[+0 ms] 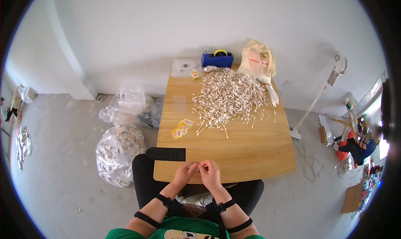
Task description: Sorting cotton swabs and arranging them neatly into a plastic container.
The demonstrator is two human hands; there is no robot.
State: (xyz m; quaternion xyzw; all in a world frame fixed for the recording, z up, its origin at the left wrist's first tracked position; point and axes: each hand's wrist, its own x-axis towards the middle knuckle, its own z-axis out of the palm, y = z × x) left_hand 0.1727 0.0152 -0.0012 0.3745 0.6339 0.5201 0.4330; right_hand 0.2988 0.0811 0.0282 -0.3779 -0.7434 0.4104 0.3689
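My left hand [184, 174] and my right hand [210, 174] meet at the near edge of a wooden table [250, 151]. Their fingertips pinch something very small between them; I cannot tell what it is. A large heap of cotton swabs [229, 96] lies on the far half of the table, well beyond both hands. Small yellow-and-pink stickers [181, 128] lie left of the heap. A black flat strip [166, 153] sits at the table's near left corner, close to my left hand.
A blue tape dispenser [217, 58], a cream cloth bag [257, 64] and clear plastic sleeves [184, 66] stand at the table's far edge. Filled clear plastic bags [119, 149] lie on the floor at left. A white lamp stand [317, 97] is at right. Another person [359, 145] sits far right.
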